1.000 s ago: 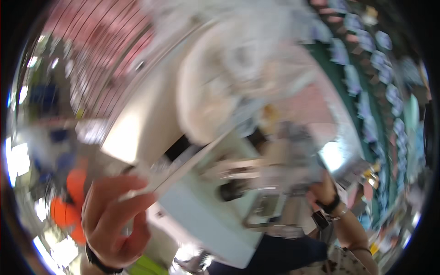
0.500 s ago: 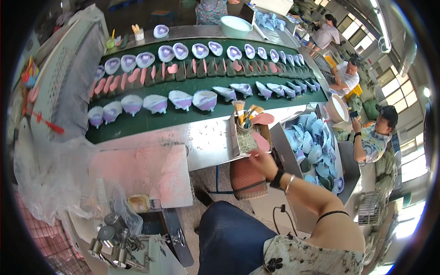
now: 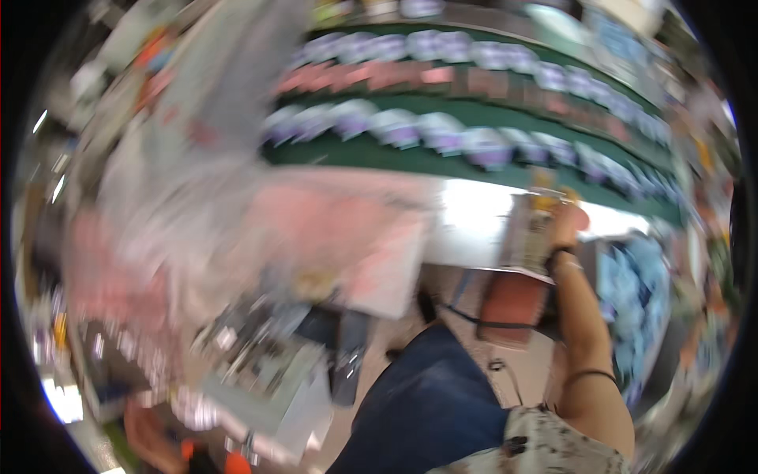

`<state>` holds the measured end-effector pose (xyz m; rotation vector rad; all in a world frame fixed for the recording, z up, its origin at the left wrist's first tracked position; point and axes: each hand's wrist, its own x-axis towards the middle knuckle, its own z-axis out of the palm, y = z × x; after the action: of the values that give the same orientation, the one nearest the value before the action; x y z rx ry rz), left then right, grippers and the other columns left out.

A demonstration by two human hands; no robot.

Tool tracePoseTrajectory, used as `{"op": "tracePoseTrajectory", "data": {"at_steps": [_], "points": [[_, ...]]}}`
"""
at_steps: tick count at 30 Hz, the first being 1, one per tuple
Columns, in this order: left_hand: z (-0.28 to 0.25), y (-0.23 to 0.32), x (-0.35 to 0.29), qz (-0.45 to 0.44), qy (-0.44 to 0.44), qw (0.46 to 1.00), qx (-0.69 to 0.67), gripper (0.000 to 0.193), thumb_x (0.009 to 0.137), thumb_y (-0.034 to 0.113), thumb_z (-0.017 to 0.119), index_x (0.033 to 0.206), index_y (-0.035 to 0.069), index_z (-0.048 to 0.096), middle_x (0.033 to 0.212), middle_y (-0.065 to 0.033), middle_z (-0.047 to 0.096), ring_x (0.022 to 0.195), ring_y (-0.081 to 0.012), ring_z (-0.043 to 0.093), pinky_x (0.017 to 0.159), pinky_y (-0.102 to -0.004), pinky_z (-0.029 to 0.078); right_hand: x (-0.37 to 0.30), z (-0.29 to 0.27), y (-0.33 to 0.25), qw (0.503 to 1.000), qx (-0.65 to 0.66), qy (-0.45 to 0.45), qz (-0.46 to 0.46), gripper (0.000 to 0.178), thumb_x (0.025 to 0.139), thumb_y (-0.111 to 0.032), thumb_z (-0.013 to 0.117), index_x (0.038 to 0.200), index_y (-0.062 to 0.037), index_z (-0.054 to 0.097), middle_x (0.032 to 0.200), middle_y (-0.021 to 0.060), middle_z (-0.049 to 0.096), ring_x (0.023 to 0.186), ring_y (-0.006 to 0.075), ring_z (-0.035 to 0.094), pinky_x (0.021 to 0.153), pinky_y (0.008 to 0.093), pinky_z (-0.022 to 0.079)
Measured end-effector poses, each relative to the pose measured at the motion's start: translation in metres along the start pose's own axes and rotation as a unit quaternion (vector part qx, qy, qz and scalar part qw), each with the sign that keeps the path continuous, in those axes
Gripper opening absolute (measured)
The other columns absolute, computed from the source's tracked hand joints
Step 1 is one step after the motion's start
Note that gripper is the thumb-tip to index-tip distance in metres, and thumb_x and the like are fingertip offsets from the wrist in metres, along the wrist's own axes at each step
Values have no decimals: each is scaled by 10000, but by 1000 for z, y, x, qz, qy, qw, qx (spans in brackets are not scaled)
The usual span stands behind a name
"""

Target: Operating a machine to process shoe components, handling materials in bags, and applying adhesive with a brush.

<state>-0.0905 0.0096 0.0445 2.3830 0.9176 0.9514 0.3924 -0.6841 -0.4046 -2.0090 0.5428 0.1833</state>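
- While motion blur softens most edges, the right hand (image 3: 564,225) shows at the right side of an open box (image 3: 517,237), close against a flat pink piece (image 3: 582,220); whether its fingers pinch anything, I cannot tell.
- That box stands on the shiny metal tabletop (image 3: 471,221), with yellowish brushes (image 3: 543,180) at its far end.
- Low on the left, the left hand (image 3: 148,438) is smeared, near orange shapes (image 3: 237,462); spread or closed, I cannot tell.
- Beyond the tabletop, a green belt (image 3: 339,162) carries rows of white-and-purple pieces (image 3: 442,133), with a row including pink pieces (image 3: 379,77) between.
- Right of the box, light-blue pieces (image 3: 636,288) lie heaped.
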Motion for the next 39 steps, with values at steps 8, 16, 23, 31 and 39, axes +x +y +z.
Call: {"op": "tracePoseTrajectory", "data": {"at_steps": [8,16,23,31,39], "points": [[37,104,-24,-60,-72,994,-53,177,924,89,549,883,-25,678,694,-34,586,584,-96,508,529,-238,379,-141,43,-239,896,-17,-102,-432,301,1049,-204,374,1188,-11,560,961,65,652,663,96,536,617,203,441],[77,129,45,169,-257,952,-13,355,706,91,768,1022,-12,642,773,-106,605,665,-234,593,583,-321,471,-402,200,-495,429,-70,-531,-728,220,910,-194,584,1002,6,587,853,113,618,664,242,588,574,327,462],[90,80,56,271,-319,902,101,274,689,170,746,825,21,561,670,-70,531,560,-237,531,479,-371,411,-472,245,-521,503,-206,-669,-508,274,817,-109,742,961,-19,528,829,69,639,664,153,628,547,298,465],[91,55,29,267,-283,906,167,224,731,100,654,870,-38,547,732,-119,585,556,-262,527,470,-369,392,-480,263,-501,631,-53,-773,23,327,863,-128,736,1104,37,589,916,96,679,802,94,665,693,226,566],[71,21,33,221,-317,920,74,469,876,442,645,1020,-4,628,705,-52,576,516,-176,511,453,-319,384,-465,263,-497,432,-187,-670,-574,275,787,-121,768,1037,-44,681,995,76,659,840,198,675,675,288,560]]}}
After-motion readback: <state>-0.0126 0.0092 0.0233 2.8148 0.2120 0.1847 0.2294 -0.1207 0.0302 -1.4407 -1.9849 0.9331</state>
